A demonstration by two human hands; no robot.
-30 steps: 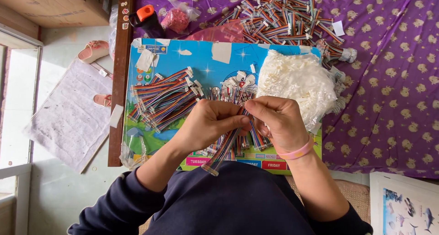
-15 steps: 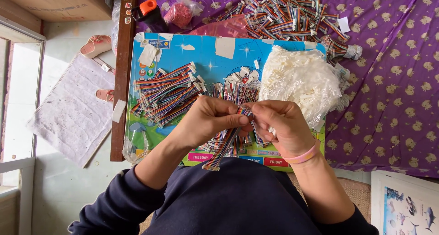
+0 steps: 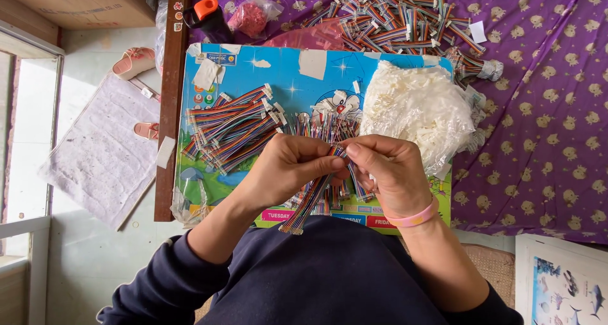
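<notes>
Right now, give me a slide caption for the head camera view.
Left hand and right hand pinch a multicoloured ribbon cable above a blue cartoon board.

Person, seen from above. Top: dark navy long-sleeved garment, plain, soft knit. Left sleeve [image 3: 161, 281] pushed up above the elbow, bunched in folds. Right sleeve [image 3: 500, 312] likewise pushed up. Right hand [image 3: 389, 173]: one pink band [image 3: 415, 218] at the wrist. Left hand [image 3: 288, 170]: bare, nothing worn.
</notes>
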